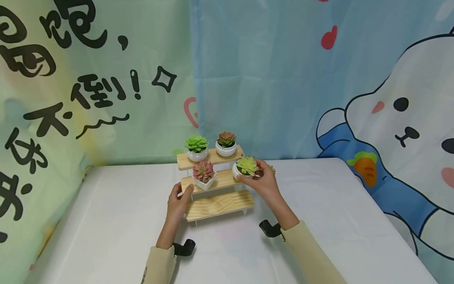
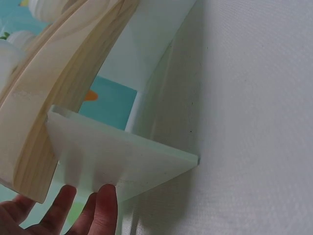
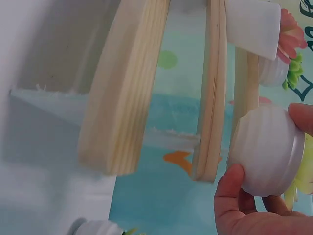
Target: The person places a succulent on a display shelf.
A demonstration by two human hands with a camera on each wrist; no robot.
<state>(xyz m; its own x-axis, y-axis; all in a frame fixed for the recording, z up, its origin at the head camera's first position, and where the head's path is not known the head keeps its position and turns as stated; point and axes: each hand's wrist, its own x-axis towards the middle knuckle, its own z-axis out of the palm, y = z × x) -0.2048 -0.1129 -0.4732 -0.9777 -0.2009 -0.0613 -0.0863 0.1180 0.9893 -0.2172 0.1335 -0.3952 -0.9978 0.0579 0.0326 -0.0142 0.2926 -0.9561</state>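
Observation:
A three-tier stand (image 1: 220, 207) has pale wooden boards on white side panels (image 2: 117, 152). At its left end, my left hand (image 1: 178, 203) grips the middle tier, thumb on the board and fingertips against the side panel. Over the right end of that tier, my right hand (image 1: 263, 179) pinches a round white pot (image 3: 266, 149) holding a yellow-green succulent (image 1: 247, 165). Beside it on the same board stands a pink succulent (image 1: 203, 171) in an angular white pot. The top tier bears a bright green succulent (image 1: 197, 143) and a reddish-brown one (image 1: 226, 139), both in round white pots.
Another small potted plant (image 3: 100, 228) stands on the table right of the stand, mostly hidden behind my right hand in the head view. White cloth (image 1: 117, 221) covers the table. A printed curtain (image 1: 262, 79) hangs along its back edge.

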